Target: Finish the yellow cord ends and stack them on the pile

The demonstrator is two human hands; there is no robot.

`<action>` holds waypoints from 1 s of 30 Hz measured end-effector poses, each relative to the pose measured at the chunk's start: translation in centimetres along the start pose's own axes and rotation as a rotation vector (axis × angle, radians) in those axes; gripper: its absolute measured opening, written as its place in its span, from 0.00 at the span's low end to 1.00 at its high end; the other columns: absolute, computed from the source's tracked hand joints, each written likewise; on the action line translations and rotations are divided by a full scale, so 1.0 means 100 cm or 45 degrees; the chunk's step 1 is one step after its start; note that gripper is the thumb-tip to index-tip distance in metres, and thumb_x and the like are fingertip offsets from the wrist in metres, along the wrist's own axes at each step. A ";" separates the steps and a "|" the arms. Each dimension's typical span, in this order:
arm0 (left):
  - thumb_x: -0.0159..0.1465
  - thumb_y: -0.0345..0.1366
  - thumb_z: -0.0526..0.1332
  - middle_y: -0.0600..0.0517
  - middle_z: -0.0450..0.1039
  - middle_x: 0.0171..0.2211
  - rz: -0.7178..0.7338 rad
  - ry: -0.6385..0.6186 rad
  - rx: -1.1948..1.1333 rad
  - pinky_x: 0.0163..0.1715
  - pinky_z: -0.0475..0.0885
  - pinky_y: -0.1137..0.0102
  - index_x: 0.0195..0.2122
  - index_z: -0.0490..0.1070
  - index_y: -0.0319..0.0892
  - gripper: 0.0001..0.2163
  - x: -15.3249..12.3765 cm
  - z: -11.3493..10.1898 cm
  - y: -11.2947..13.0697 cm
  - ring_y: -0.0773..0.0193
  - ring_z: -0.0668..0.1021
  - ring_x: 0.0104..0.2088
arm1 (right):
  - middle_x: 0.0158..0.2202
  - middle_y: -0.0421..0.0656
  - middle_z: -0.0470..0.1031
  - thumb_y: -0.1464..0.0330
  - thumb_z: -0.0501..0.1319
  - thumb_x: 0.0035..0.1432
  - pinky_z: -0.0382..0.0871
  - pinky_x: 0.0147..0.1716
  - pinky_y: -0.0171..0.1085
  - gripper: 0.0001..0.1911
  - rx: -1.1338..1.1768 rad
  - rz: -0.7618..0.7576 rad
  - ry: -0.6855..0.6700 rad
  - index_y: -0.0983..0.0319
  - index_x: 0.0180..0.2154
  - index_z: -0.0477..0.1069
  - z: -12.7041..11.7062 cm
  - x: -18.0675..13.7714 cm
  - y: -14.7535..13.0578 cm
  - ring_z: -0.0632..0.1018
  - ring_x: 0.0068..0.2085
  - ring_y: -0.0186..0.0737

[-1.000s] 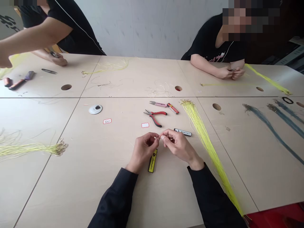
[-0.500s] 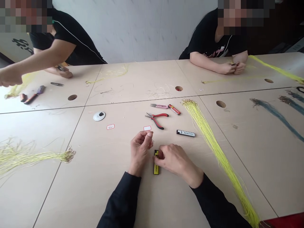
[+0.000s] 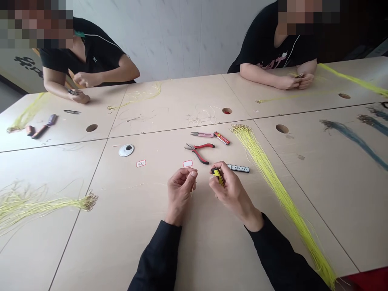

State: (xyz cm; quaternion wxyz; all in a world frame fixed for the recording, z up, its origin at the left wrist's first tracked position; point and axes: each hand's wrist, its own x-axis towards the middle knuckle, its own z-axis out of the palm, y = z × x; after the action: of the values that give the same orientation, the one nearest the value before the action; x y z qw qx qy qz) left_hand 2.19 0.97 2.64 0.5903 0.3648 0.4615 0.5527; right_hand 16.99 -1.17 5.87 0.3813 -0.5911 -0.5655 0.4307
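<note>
Left hand (image 3: 180, 193): pinches a thin thread (image 3: 191, 192) | right hand (image 3: 230, 190): clasps the yellow lighter (image 3: 217, 174), at 3 o'clock from left hand | both hands: apart | pliers (image 3: 194, 148): on the desk (image 3: 212, 246), at 1 o'clock from left hand

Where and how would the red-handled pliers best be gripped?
Probably around both handles, coming from the right: the pliers lie flat, jaws pointing left, handles splayed rightward. The right hand, holding the yellow lighter, would need freeing first.
</note>
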 end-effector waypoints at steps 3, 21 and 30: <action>0.56 0.47 0.72 0.56 0.69 0.22 0.009 -0.074 0.081 0.21 0.60 0.75 0.31 0.76 0.39 0.15 -0.001 0.002 -0.001 0.74 0.66 0.20 | 0.23 0.35 0.63 0.62 0.61 0.61 0.60 0.23 0.33 0.08 0.145 -0.006 -0.063 0.58 0.38 0.66 -0.001 -0.001 -0.004 0.65 0.23 0.32; 0.65 0.53 0.61 0.60 0.43 0.18 -0.211 -0.097 -0.765 0.19 0.57 0.74 0.22 0.50 0.44 0.26 0.000 -0.014 0.019 0.70 0.53 0.19 | 0.25 0.37 0.71 0.61 0.62 0.59 0.59 0.25 0.35 0.14 -0.310 0.049 -0.360 0.57 0.46 0.73 0.011 0.003 0.011 0.68 0.24 0.35; 0.68 0.54 0.55 0.58 0.42 0.20 -0.204 -0.055 -0.801 0.20 0.55 0.71 0.22 0.49 0.44 0.25 0.001 -0.019 0.018 0.68 0.51 0.21 | 0.22 0.43 0.71 0.67 0.59 0.61 0.49 0.25 0.38 0.08 -0.965 0.170 -0.174 0.59 0.29 0.66 0.020 0.006 0.013 0.71 0.24 0.40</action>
State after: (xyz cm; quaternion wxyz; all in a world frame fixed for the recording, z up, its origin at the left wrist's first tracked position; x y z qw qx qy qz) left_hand -0.18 1.19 3.76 0.7254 0.1387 0.2826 0.6122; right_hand 15.57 -0.75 3.94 0.0686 -0.6955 -0.6689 0.2534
